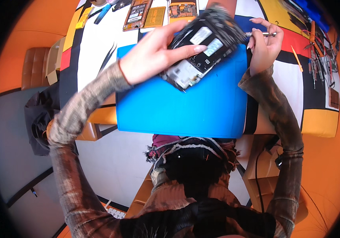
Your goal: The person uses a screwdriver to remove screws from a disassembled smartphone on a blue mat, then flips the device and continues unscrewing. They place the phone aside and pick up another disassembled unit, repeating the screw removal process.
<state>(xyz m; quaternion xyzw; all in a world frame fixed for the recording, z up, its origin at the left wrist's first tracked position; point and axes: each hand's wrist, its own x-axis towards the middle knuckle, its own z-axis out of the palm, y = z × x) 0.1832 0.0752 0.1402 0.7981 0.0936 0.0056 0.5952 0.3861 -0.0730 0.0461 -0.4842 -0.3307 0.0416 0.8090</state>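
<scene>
My left hand [150,55] grips an opened smartphone [217,27] by its left side, thumb across the inner face. The phone is tilted above the blue mat [178,115], with its black inside, white labels and a bare silvery section at the near end facing up. Its far end is blurred. In my right hand [266,47], a small metal screwdriver [263,34] lies roughly level between the fingers. Its tip end points left, close to the phone's right edge; whether they touch I cannot tell.
Black tweezers [107,55] lie left of the mat. Along the far side are an opened device [137,12], a yellow plate [154,16] and a circuit board [183,10]. At right, an orange pry stick [297,58] lies near several thin tools [316,65].
</scene>
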